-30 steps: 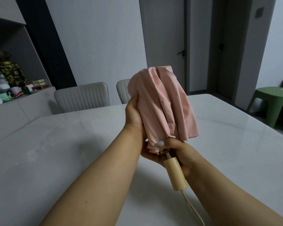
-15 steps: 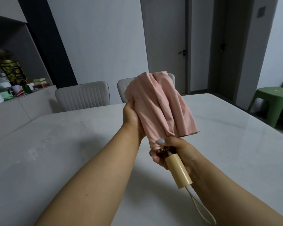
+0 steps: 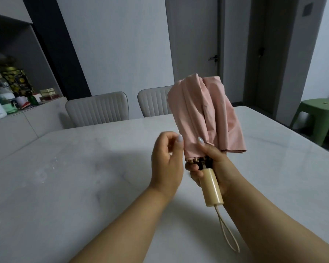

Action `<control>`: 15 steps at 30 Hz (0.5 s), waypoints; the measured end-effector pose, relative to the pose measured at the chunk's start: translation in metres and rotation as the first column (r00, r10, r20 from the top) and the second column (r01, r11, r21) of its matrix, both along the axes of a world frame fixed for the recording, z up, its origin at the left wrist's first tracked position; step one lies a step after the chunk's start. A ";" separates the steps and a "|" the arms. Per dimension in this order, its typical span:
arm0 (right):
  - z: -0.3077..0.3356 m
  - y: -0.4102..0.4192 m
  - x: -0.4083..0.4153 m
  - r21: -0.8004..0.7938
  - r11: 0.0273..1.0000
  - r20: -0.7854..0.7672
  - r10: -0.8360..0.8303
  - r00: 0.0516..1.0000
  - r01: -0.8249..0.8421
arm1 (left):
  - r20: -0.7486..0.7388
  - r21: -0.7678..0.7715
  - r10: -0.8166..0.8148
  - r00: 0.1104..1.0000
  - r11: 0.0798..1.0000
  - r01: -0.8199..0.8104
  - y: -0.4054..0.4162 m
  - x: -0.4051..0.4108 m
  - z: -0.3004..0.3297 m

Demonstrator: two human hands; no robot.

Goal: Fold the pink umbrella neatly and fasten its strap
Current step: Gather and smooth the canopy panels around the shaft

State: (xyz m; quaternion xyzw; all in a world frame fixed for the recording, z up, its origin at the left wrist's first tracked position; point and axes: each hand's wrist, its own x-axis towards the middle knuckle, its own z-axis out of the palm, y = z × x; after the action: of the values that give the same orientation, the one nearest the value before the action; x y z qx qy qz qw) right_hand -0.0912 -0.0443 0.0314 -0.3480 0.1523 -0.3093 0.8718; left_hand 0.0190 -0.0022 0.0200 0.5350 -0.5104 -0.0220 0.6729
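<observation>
Gripping pink umbrella (image 3: 203,118) above its cream handle (image 3: 211,186): right hand (image 3: 215,166).
Left hand (image 3: 166,164) loosely curled, holding nothing, just beside the canopy, over white table (image 3: 65,186).

Pink umbrella (image 3: 205,114) held up off the table, collapsed, canopy bunched in loose uneven folds, cream handle (image 3: 212,186) lowest, wrist loop (image 3: 227,230) dangling beneath.
</observation>
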 end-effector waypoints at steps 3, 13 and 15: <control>0.000 -0.002 0.001 0.064 0.998 -0.023 -0.024 0.999 0.026 | 0.195 -0.020 -0.014 0.981 1.000 0.018 0.009 -0.006 -0.017; -0.003 0.000 0.001 -0.051 0.999 -0.103 -0.008 0.995 0.003 | 0.105 0.067 -0.088 0.990 0.994 0.082 0.003 0.012 -0.004; -0.003 0.000 0.000 -0.073 0.997 -0.106 -0.017 0.994 0.009 | 0.004 0.069 -0.070 0.998 0.995 0.069 -0.009 0.020 0.017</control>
State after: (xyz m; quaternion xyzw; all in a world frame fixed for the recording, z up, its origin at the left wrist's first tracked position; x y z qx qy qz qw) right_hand -0.0909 -0.0444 0.0281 -0.3941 0.1896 -0.3014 0.8473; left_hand 0.0387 -0.0110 0.0372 0.5399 -0.5297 -0.0614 0.6513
